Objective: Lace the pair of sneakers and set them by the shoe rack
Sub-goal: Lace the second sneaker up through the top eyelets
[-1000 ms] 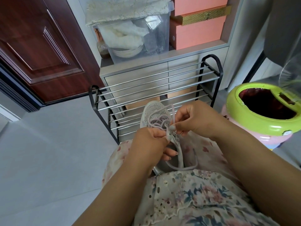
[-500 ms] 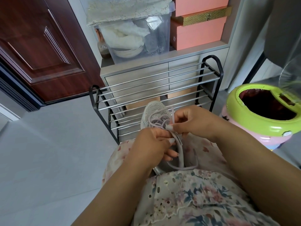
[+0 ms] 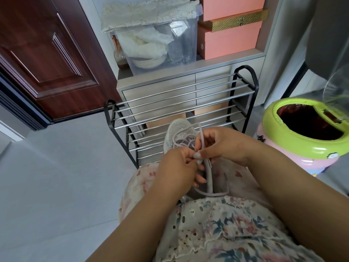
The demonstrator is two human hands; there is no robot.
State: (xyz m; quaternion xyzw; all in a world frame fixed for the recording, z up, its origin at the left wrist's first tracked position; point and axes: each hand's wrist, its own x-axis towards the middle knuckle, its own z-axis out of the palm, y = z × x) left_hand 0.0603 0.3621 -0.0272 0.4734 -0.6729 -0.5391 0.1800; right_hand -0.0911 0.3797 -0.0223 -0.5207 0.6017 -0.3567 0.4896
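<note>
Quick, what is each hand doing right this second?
Left hand: fingers curled, pinching the lilac lace at the sneaker.
Right hand: fingers curled, pinching the same lace.

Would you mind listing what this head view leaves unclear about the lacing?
- Second sneaker: not in view.
- Eyelets of the sneaker: covered by the left hand and right hand.
- Lace tips: hidden by fingers.
- Heel: under the floral dress.

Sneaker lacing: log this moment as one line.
sneaker on lap | left hand pinches lace | right hand pinches lace | shoe rack empty
</note>
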